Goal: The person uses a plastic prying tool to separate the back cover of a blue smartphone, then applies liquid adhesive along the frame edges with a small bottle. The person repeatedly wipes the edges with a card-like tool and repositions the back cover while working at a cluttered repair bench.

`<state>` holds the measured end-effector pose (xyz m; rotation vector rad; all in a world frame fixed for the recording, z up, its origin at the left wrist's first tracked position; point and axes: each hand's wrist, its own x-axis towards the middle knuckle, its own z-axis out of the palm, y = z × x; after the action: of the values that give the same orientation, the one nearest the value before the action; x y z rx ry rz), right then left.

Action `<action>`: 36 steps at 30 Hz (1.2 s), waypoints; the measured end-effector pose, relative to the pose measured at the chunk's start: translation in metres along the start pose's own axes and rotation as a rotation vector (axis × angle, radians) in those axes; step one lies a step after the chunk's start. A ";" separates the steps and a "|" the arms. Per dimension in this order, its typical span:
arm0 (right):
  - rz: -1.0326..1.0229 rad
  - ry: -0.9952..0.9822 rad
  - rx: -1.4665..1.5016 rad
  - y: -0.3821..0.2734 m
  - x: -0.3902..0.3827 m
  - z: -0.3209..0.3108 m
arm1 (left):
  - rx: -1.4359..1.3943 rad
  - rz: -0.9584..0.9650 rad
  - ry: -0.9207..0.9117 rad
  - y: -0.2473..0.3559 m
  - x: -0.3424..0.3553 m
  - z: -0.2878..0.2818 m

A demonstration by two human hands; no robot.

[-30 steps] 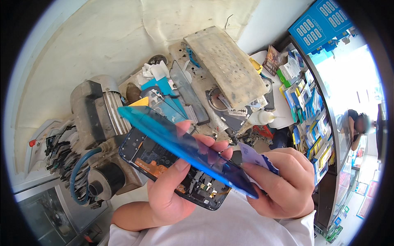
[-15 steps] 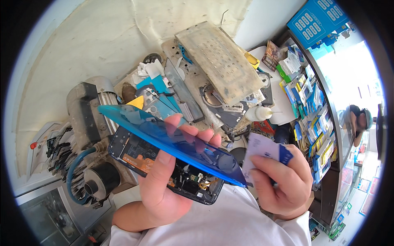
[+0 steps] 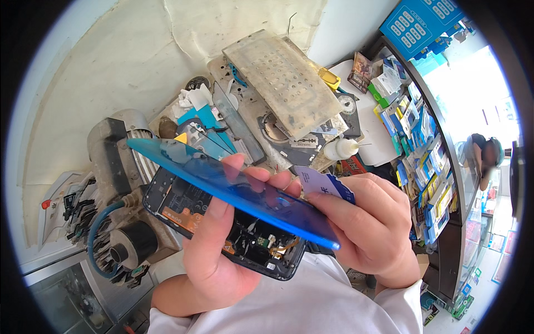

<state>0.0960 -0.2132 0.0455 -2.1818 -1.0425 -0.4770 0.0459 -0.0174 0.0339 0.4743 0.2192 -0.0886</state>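
Between the fingers and thumb of my left hand is a smartphone, tilted, its inside laid bare. The dark phone body shows orange flex cable and small circuit parts. Over it stands a glossy blue back cover, raised at an angle, with my left thumb in the gap and the fingertips past its far edge. My right hand pinches a thin white and violet-blue card at the cover's right end. Some right fingertips are hidden behind the cover, so contact there is unclear.
Beyond the phone, a perforated metal plate lies on a cluttered bench with a razor blade and a white bottle. A motor-like machine stands left. Packets line the right shelf; a person is farther right.
My right hand and the card have moved left and slightly up, from off the cover's right end to behind its far edge. My left hand keeps its hold on the phone.
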 end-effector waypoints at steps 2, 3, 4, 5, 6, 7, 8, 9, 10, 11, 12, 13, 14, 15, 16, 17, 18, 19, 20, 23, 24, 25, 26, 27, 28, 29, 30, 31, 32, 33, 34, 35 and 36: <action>-0.034 -0.003 -0.012 0.003 0.001 0.001 | 0.000 -0.008 -0.004 -0.001 0.000 -0.001; -0.047 -0.005 -0.023 0.003 0.002 0.001 | -0.011 -0.016 -0.001 -0.001 0.000 -0.002; -0.054 -0.008 -0.042 0.003 0.002 0.002 | -0.018 -0.016 -0.014 -0.002 0.000 -0.003; -0.061 -0.001 -0.059 0.002 0.002 0.002 | -0.007 -0.010 0.010 -0.002 -0.001 -0.003; -0.073 -0.002 -0.067 0.002 0.003 0.003 | 0.009 0.002 0.017 -0.002 -0.001 -0.003; -0.085 0.008 -0.073 0.003 0.004 0.004 | 0.028 0.015 0.016 -0.002 -0.001 -0.004; -0.096 0.017 -0.078 0.003 0.004 0.004 | 0.034 0.024 0.026 -0.002 -0.001 -0.004; -0.049 -0.001 -0.041 0.002 0.003 0.003 | 0.043 0.035 0.027 0.000 -0.002 -0.003; -0.002 -0.019 -0.006 0.001 0.001 0.000 | 0.054 0.052 0.019 0.001 -0.002 -0.003; 0.043 -0.054 0.003 0.000 -0.001 -0.001 | 0.049 0.065 0.028 0.001 -0.002 -0.004; 0.077 0.010 0.039 -0.003 -0.004 -0.003 | 0.045 0.087 0.029 0.002 -0.001 -0.004; 0.108 0.056 0.048 -0.004 -0.007 -0.004 | 0.051 0.115 0.014 0.002 0.000 -0.005; 0.187 0.084 0.045 -0.008 -0.012 -0.005 | 0.055 0.117 -0.001 0.004 0.002 -0.006; 0.209 0.139 0.014 -0.013 -0.016 -0.006 | 0.072 0.125 -0.032 0.007 0.003 -0.008; 0.279 0.100 0.065 -0.018 -0.021 -0.007 | 0.089 0.133 -0.062 0.009 0.004 -0.010; 0.351 0.063 0.112 -0.023 -0.025 -0.008 | 0.073 0.138 -0.056 0.010 0.005 -0.010; 0.300 0.119 0.193 -0.024 -0.028 -0.008 | 0.059 0.142 -0.051 0.011 0.005 -0.011; 0.225 0.094 0.119 -0.024 -0.030 -0.008 | 0.046 0.142 -0.047 0.011 0.005 -0.011; 0.120 0.134 0.055 -0.024 -0.030 -0.008 | 0.063 0.150 -0.051 0.010 0.006 -0.011; -0.037 0.166 -0.079 -0.024 -0.029 -0.002 | 0.107 0.170 -0.080 0.008 0.006 -0.009; -0.057 0.177 -0.119 -0.023 -0.028 -0.001 | 0.117 0.174 -0.097 0.007 0.007 -0.008; -0.065 0.175 -0.138 -0.021 -0.026 0.002 | 0.127 0.179 -0.113 0.006 0.007 -0.008; -0.069 0.148 -0.153 -0.020 -0.025 0.003 | 0.128 0.180 -0.115 0.005 0.007 -0.007; -0.069 0.164 -0.194 -0.018 -0.024 0.005 | 0.130 0.182 -0.116 0.005 0.007 -0.006; -0.066 0.157 -0.231 -0.016 -0.024 0.005 | 0.132 0.186 -0.117 0.004 0.007 -0.006; -0.065 0.148 -0.267 -0.014 -0.023 0.006 | 0.125 0.186 -0.101 0.004 0.007 -0.006; -0.059 0.139 -0.267 -0.010 -0.024 0.007 | 0.119 0.186 -0.085 0.004 0.007 -0.006; -0.052 0.130 -0.267 -0.007 -0.025 0.007 | 0.112 0.187 -0.068 0.003 0.007 -0.007; -0.034 0.120 -0.270 -0.004 -0.026 0.007 | 0.107 0.173 -0.055 0.003 0.007 -0.007; -0.034 0.114 -0.253 -0.003 -0.027 0.007 | 0.102 0.160 -0.041 0.001 0.008 -0.008; -0.036 0.118 -0.248 -0.002 -0.029 0.007 | 0.096 0.147 -0.027 0.000 0.008 -0.009; -0.029 0.125 -0.247 -0.001 -0.030 0.008 | 0.135 0.156 -0.030 0.000 0.008 -0.009; -0.027 0.129 -0.254 -0.001 -0.032 0.010 | 0.107 0.151 -0.032 0.000 0.008 -0.010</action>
<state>0.0763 -0.2234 0.0210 -2.3228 -0.9872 -0.7890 0.0518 -0.0129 0.0236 0.5944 0.1475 0.0402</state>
